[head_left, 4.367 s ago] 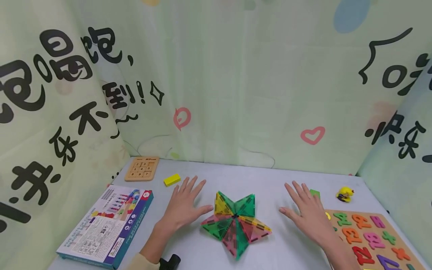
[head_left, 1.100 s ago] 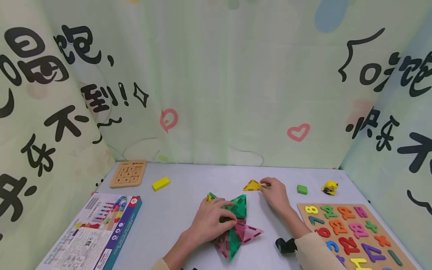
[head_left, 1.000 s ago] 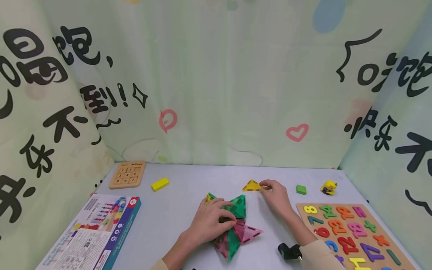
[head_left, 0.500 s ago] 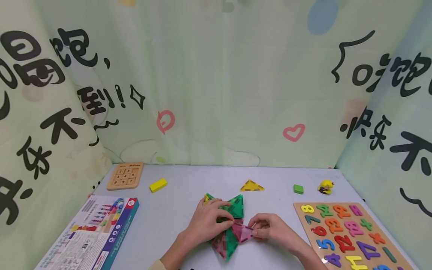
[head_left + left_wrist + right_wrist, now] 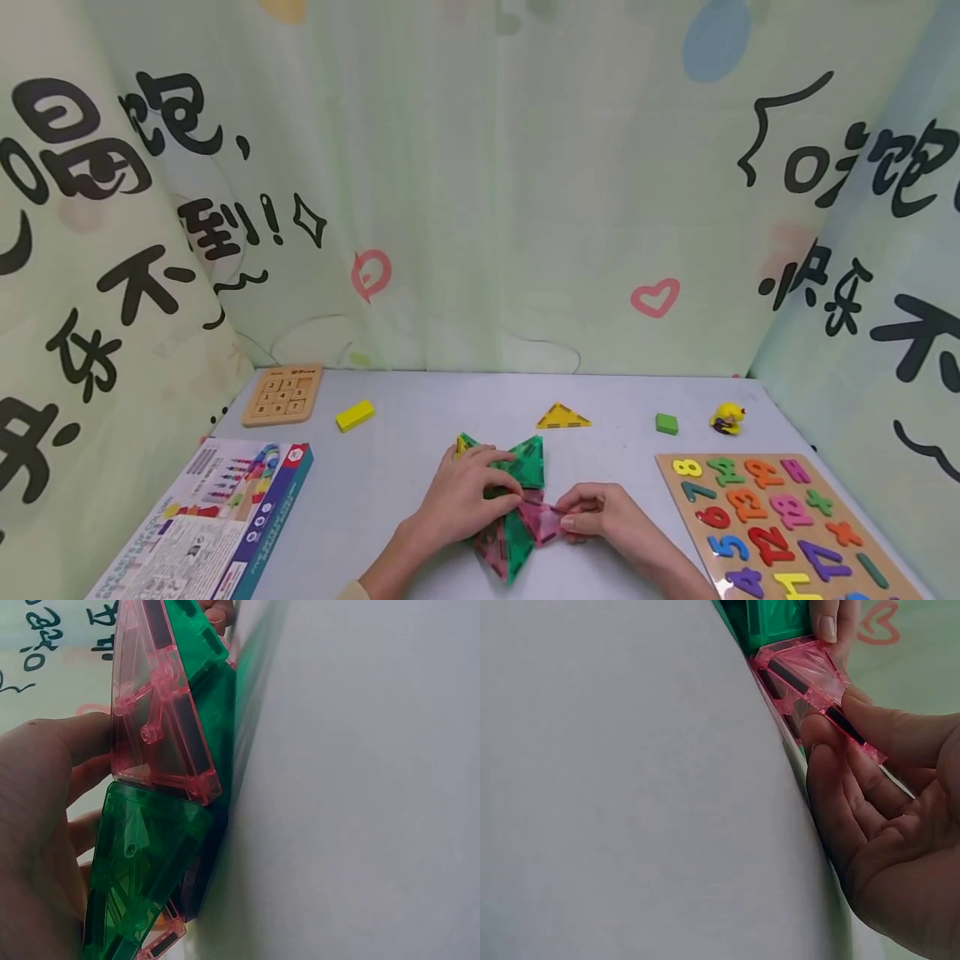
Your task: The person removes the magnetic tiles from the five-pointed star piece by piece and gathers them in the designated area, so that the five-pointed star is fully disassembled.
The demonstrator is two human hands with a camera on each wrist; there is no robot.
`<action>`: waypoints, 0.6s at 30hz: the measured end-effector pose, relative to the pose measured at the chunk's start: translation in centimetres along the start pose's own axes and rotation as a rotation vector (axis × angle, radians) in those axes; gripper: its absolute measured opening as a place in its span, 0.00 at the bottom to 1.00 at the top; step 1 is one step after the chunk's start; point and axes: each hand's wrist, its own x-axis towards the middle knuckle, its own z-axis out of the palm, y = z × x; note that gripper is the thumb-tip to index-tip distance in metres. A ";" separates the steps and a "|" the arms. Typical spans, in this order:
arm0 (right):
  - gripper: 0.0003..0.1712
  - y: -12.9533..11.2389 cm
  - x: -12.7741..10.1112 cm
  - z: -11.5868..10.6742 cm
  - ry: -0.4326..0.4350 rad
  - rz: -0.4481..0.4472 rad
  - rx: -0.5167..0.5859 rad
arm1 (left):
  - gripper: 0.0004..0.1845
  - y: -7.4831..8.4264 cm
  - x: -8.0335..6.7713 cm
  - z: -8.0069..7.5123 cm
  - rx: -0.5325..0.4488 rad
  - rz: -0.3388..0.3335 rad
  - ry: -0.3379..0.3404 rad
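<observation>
The pink triangle tile sits at the right edge of the flat tile star, near the front middle of the table. The right hand pinches its outer corner between thumb and fingertips, and in the right wrist view the tile looks slightly tilted off the surface. Just left of that pinch, the left hand lies curled over the star, pressing the green tiles down. The likely trouble: the tiles seem to cling edge to edge, so a pull from the corner could drag neighbours along or skew the star if the left hand lets up. A thin corner pinch could also slip. Beyond the pinch lies a lone yellow triangle; to its right, the number puzzle board.
</observation>
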 end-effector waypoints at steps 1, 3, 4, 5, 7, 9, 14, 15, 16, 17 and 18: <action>0.15 0.1 0.0 -0.1 -0.006 -0.001 0.014 | 0.05 0.0 0.0 0.0 -0.001 -0.001 0.000; 0.15 0.3 0.0 -0.3 -0.014 -0.003 0.037 | 0.04 0.1 0.0 0.0 -0.001 -0.002 0.001; 0.15 0.4 0.0 -0.4 -0.017 -0.005 0.044 | 0.04 0.1 0.1 0.0 -0.003 -0.004 -0.001; 0.15 0.4 0.0 -0.4 -0.019 -0.005 0.048 | 0.04 0.1 0.1 0.0 -0.004 -0.003 0.000; 0.15 0.5 0.0 -0.5 -0.017 -0.005 0.058 | 0.04 0.1 0.1 0.0 -0.005 -0.001 0.001; 0.15 0.5 0.0 -0.6 -0.012 -0.004 0.067 | 0.04 0.1 0.1 0.1 -0.006 0.000 0.002; 0.15 0.5 0.1 -0.8 0.000 0.002 0.087 | 0.04 -0.1 0.0 0.1 -0.002 -0.007 -0.003; 0.16 0.5 0.0 -0.8 0.003 0.004 0.090 | 0.05 -0.1 0.0 0.1 -0.002 -0.008 -0.005; 0.16 0.5 0.0 -0.9 0.007 0.006 0.091 | 0.05 -0.2 0.0 0.1 -0.001 -0.010 -0.007; 0.16 0.5 0.0 -1.0 0.016 0.010 0.090 | 0.05 -0.2 0.0 0.1 -0.001 -0.012 -0.010; 0.17 0.5 -0.1 -1.1 0.027 0.011 0.085 | 0.04 -0.2 0.0 0.1 -0.003 -0.012 -0.011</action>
